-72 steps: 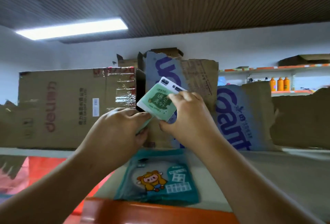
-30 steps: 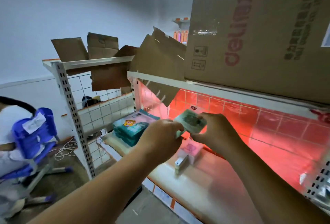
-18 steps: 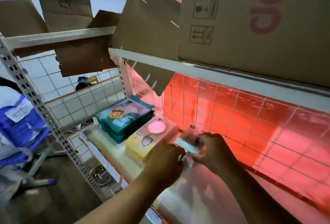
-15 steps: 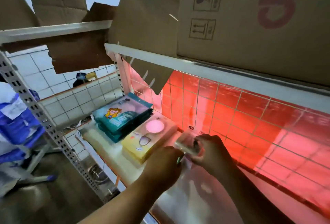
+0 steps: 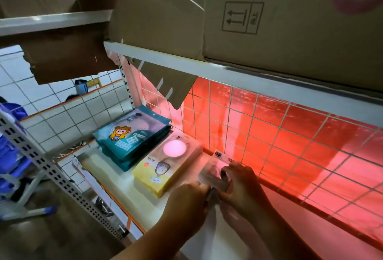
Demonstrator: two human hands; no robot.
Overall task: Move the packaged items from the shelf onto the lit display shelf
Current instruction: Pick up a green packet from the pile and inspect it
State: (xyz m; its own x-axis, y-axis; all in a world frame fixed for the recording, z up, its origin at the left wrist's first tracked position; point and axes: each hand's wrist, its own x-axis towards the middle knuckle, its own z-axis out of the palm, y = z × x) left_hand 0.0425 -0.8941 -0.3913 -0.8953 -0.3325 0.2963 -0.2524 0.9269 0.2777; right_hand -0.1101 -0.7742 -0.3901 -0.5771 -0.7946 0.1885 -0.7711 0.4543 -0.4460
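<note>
Red glow from the wire grid (image 5: 290,135) washes over the lit display shelf (image 5: 219,237), where a small packet (image 5: 211,171) lies nearly flat, just right of a yellow pack stack (image 5: 163,168) and teal pouches (image 5: 132,137). Its long axis runs from the person toward the grid, with the labelled header end pointing at the grid. Both hands hold it. The right hand (image 5: 241,187) curls its fingers over the top face, and the left hand (image 5: 187,201), knuckles up, grips the near edge. Both forearms reach in from below.
</note>
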